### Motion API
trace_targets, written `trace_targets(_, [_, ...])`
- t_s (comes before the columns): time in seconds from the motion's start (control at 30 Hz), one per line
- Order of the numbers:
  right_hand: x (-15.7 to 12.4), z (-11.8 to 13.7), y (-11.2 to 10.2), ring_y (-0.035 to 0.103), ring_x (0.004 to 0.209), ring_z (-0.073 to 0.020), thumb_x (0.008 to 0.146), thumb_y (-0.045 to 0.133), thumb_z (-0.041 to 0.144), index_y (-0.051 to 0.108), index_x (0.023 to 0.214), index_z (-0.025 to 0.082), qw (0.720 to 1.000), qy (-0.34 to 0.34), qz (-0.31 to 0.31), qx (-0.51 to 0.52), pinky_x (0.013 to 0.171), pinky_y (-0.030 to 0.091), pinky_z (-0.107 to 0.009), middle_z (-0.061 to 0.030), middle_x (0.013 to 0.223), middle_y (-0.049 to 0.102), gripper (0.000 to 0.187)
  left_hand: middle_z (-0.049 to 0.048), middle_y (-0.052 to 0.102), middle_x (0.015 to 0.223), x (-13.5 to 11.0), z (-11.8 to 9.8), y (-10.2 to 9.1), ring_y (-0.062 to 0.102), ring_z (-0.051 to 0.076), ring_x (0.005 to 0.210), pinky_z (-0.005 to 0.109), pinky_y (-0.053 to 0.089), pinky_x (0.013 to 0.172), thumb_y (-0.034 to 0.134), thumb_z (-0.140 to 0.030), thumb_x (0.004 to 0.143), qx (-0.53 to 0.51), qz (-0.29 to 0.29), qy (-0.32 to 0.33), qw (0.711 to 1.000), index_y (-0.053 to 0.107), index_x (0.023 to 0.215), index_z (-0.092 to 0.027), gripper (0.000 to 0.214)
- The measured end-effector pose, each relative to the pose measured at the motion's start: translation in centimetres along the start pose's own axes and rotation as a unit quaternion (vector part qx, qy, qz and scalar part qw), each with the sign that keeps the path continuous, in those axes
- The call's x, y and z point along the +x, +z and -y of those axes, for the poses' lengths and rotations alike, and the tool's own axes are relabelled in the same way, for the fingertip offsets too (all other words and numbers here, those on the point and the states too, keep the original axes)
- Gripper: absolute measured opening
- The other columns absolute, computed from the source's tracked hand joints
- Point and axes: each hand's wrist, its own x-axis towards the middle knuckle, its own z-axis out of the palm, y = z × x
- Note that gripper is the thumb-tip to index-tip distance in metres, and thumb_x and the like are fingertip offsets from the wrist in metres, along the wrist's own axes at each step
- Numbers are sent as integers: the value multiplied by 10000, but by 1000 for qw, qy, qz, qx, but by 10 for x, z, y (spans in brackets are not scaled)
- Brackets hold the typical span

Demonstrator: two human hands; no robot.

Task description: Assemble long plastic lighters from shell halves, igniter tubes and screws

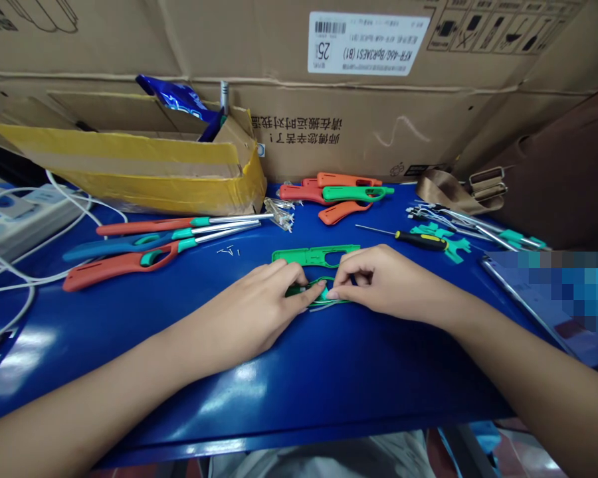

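Observation:
My left hand [274, 299] holds the lower green lighter casing half [294, 291] against the table, its thumb and index finger closed on it. Inside that casing sits a small teal trigger [325, 293], pinched between the thumb and fingertips of my right hand [383, 282]. My fingers hide much of the casing and its inner parts. Just beyond my hands lies a second green casing half [303, 256], hollow side up. A few small screws [228, 251] are scattered to its left.
Assembled long lighters [124, 265] lie at left before a yellow-taped box [179, 179]. Loose orange and green casings [349, 194] lie at the back. A screwdriver [421, 239], teal triggers [456, 247] and metal lighter tubes [483, 229] are at right. White cables [30, 282] run along the left.

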Motion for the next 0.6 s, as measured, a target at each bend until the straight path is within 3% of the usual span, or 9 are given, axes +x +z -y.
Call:
trace_targets(0.17, [-6, 1, -10, 492, 636, -104, 941, 652, 305, 708, 801, 174, 999, -41, -1, -31, 591, 358, -247, 23, 721, 603, 200, 144, 591, 1138, 0, 1, 0, 564, 268, 985, 421, 554, 830, 447, -165, 1032, -2, -9, -2, 1000, 518, 1483, -198, 457])
trace_targets(0.3, [-13, 3, -21, 533, 701, -106, 897, 706, 222, 689, 953, 203, 988, -111, 66, -85, 631, 381, -245, 15, 903, 634, 62, 140, 598, 1163, 0, 3, 0, 570, 263, 1012, 428, 554, 872, 439, -211, 1053, -31, -28, 3, 999, 555, 1448, -190, 412])
trace_targets(0.5, [-13, 6, -5, 566, 802, -151, 1007, 560, 235, 630, 1004, 229, 956, -175, 79, -221, 678, 367, -300, -5, 1062, 609, 70, 138, 610, 1202, 1, 5, 2, 562, 267, 1084, 429, 535, 953, 441, -232, 1061, -55, -53, 15, 997, 612, 1384, -175, 369])
trace_targets(0.6, [-13, 7, -1, 569, 824, -154, 1036, 505, 241, 591, 988, 215, 961, -170, 65, -206, 689, 371, -303, -11, 1064, 613, 102, 137, 622, 1217, 0, 6, 3, 566, 264, 1092, 424, 532, 963, 444, -230, 1062, -59, -56, 16, 997, 607, 1391, -177, 371])
